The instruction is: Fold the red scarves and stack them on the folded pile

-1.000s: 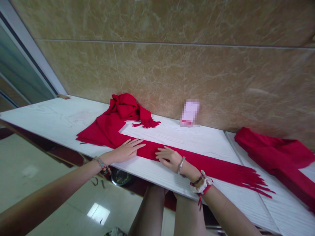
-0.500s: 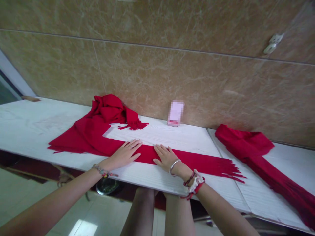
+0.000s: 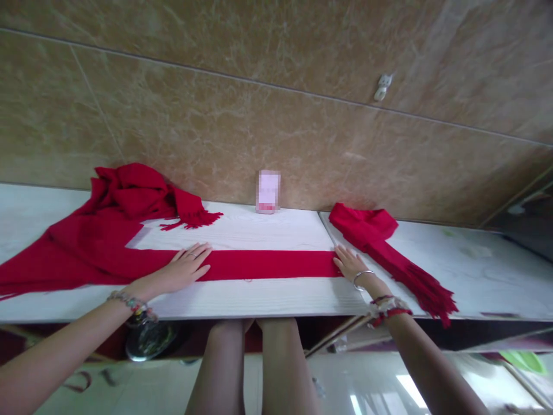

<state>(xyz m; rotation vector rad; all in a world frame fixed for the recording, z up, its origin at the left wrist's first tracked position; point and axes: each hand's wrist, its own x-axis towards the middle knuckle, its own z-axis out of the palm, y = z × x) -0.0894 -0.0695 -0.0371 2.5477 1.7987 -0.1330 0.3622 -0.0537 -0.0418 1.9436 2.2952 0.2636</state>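
Observation:
A long red scarf (image 3: pixel 268 264) lies stretched flat along the white table (image 3: pixel 268 297). Its left part widens into a bunched heap (image 3: pixel 129 193) against the wall. My left hand (image 3: pixel 185 268) rests flat on the strip with its fingers spread. My right hand (image 3: pixel 351 265) lies flat at the strip's right end, fingers stretched out; the fringe of that end does not show. A second red scarf (image 3: pixel 380 245) lies just right of my right hand and runs diagonally, with its fringe (image 3: pixel 434 300) at the table's front edge.
A small pink card (image 3: pixel 268 191) leans on the brown marble wall behind the table. A white hook (image 3: pixel 382 86) is fixed high on the wall. Under the table are a metal bowl (image 3: pixel 147 340) and my legs (image 3: pixel 250 369), above a glossy floor.
My right hand has slid right along the scarf from beside my left hand to the strip's end. My left hand stays pressed on the scarf. The view has turned right.

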